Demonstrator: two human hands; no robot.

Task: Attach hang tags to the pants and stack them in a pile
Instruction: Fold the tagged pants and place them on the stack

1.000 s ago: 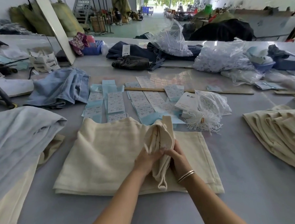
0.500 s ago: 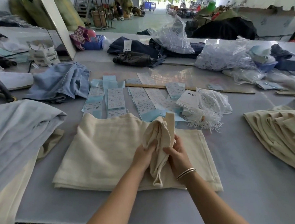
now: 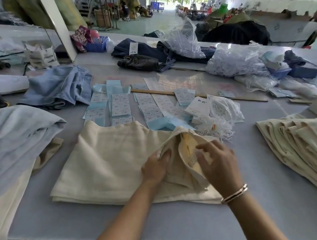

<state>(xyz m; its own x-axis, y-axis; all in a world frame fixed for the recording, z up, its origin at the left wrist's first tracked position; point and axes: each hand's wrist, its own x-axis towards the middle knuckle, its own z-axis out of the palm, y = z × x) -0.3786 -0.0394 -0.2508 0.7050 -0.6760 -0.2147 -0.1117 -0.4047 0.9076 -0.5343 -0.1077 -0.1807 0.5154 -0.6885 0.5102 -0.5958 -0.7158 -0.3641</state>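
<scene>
Folded cream pants lie on the grey table in front of me. Their right end is turned back, showing the yellowish inside of the waistband with a small printed label. My left hand grips the folded-back cloth at its left edge. My right hand rests over the opened waistband with fingers spread and lightly bent, touching the cloth. Behind the pants lie rows of blue-and-white hang tags and a bundle of white tag strings.
A pile of cream pants lies at the right. Pale blue and cream garments are heaped at the left, blue jeans behind them. A wooden ruler, plastic bags and dark clothes crowd the far side.
The bunched waistband that both hands held upright has been lowered and spread open on the pants. My right hand has let go and now lies over the opening.
</scene>
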